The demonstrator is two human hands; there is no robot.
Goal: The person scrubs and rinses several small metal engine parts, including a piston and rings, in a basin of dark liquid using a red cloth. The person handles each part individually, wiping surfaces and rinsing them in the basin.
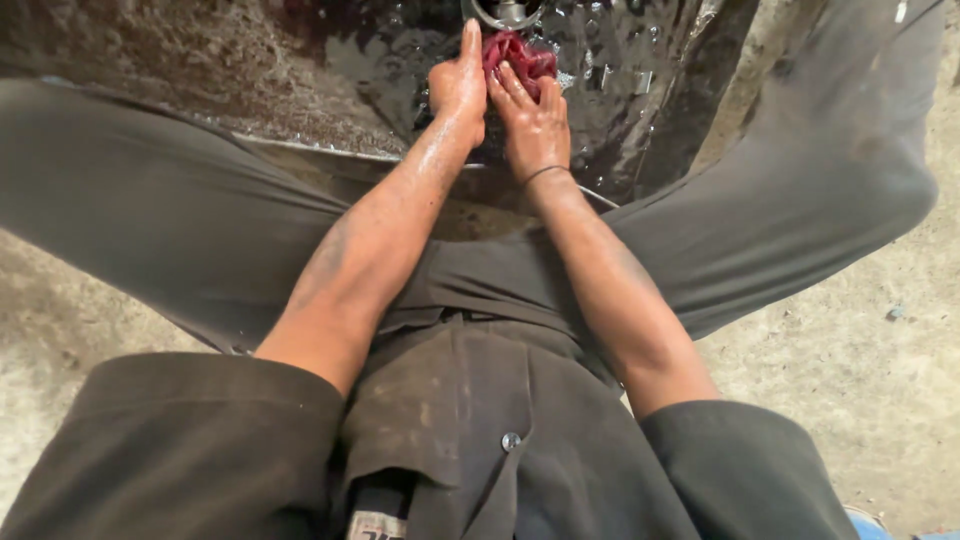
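Rough concrete floor (880, 380) spreads pale and gritty on both sides of us, and between our knees sits a dark metal basin (330, 130) with a thin bright rim. Inside it we see a wet, glossy black surface scattered with drops and small glints of water; the near left part of the basin looks crusted with grime. We cannot tell how deep the liquid stands.

At the far end of the basin, just beyond our fingertips, a round metal fitting (505, 12) shows at the top edge of the view, only partly visible.

Between our two hands lies a crumpled red cloth (520, 55), soaked and bunched up. Our left hand (458, 85) presses against the cloth's left side, fingers stretched forward and together, palm turned inward, so it is flat rather than closed around anything. Our right hand (535, 115) lies over the near side of the cloth with fingers spread on top of it, pressing down without curling fully round it. The two hands touch each other beside the cloth. A thin dark band (545, 175) circles the right wrist.

Nearer to us than the grip, our wet forearms run back to dark rolled sleeves, with dusty grey trousers (150, 200) spread wide to either side of the basin.
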